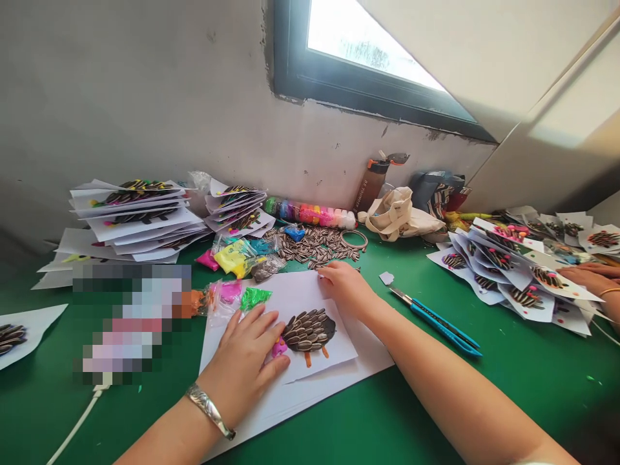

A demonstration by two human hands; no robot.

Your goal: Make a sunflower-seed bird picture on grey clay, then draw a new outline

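A pixelated patch (135, 323) hides whatever lies at the left of the table (339, 426). The left edge cuts off one seed picture (29, 336); the right edge crops another person's hand (591, 278). The right fingertips' contact is unclear.

A dark-framed window (300, 71) lets daylight past a grey wall (145, 97) above a green table (349, 413).

The person wears a shiny, silver-coloured bangle (210, 410) with a leaf-like pattern on the left wrist. Around the bangle, left hand (252, 354) and forearm are bare; the right hand (345, 284) is bare too.
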